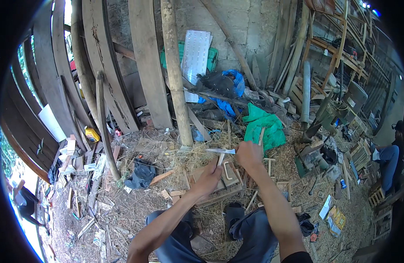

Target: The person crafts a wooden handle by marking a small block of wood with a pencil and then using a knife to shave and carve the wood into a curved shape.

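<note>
Head view, looking down: the person sits low, both bare forearms reaching out over knees in blue-grey trousers (250,232). The left hand (208,177) has its fingers curled shut around the wooden handle of a knife with a pale flat blade (221,151); the blade lies roughly level at the top of the handle, pointing to the left. The right hand (249,154) is closed in a fist around a thin light-brown wooden stick (261,136), which rises upright and slightly tilted out of the top of the fist. Blade and stick meet just beside the right hand, the blade's end touching or nearly touching the fist; which, I cannot tell.

Under the hands lies a low stack of flat wooden boards (219,186) with a pale U-shaped handle on top, set on ground strewn with dry straw and wood offcuts (136,206). A straight bamboo post (175,74) stands just beyond the hands. Near its foot, to the right, lies a crumpled green cloth (265,125); further back is a blue plastic sheet (235,83). Curved wooden planks (97,61) lean at the left. At the right edge another person sits, well apart, in blue trousers (388,162).
</note>
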`<action>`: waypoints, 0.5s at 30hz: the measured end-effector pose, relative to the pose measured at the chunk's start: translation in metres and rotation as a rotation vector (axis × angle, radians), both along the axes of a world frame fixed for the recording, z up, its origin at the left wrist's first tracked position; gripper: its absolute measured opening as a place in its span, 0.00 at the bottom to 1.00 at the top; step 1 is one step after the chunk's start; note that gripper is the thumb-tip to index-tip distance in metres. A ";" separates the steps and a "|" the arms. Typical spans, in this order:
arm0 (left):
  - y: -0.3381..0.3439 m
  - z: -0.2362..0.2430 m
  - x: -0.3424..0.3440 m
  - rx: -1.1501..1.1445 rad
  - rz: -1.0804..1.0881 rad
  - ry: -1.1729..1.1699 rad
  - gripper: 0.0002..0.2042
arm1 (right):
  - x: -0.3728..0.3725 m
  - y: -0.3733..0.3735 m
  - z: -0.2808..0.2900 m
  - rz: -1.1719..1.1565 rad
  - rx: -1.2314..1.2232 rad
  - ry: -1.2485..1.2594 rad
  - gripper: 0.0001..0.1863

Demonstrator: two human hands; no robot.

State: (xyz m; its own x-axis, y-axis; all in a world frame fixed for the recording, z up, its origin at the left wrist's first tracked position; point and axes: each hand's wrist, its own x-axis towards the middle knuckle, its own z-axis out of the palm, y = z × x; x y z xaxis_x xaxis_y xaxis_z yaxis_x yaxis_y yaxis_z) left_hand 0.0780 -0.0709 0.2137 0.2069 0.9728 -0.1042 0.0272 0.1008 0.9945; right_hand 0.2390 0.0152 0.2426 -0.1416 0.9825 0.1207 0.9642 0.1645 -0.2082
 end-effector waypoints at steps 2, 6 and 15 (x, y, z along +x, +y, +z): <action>-0.005 0.008 0.002 0.006 -0.002 0.091 0.20 | 0.001 -0.003 -0.001 0.006 -0.016 0.037 0.09; 0.010 -0.010 0.001 0.135 0.015 0.304 0.21 | 0.019 0.007 -0.042 0.090 0.001 0.124 0.14; 0.063 -0.070 -0.079 -0.115 0.433 0.146 0.18 | 0.043 0.040 -0.073 0.180 -0.730 0.718 0.12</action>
